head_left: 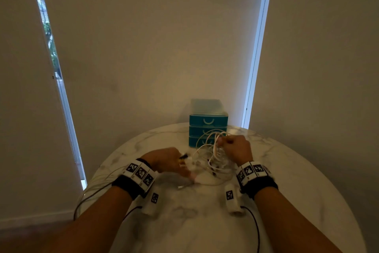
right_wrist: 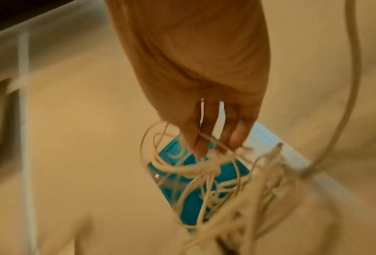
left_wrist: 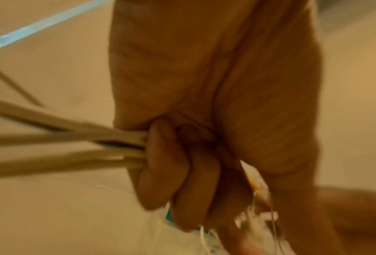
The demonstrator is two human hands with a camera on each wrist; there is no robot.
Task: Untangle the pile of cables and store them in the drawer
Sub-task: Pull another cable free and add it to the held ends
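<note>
Head view: from above and behind both forearms, facing forward and down across the round marble table (head_left: pixel 266 170) toward the wall. Left wrist view: very close, looking along the palm of the left hand (left_wrist: pixel 204 103) (blurred). Right wrist view: close, looking along the right hand (right_wrist: pixel 200 69). Head and right wrist views share the blue drawer unit (head_left: pixel 208 121) and the cable pile (head_left: pixel 213 158).

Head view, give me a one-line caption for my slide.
Both hands, left hand and right hand, pull apart tangled white cables before a closed teal drawer unit.
</note>
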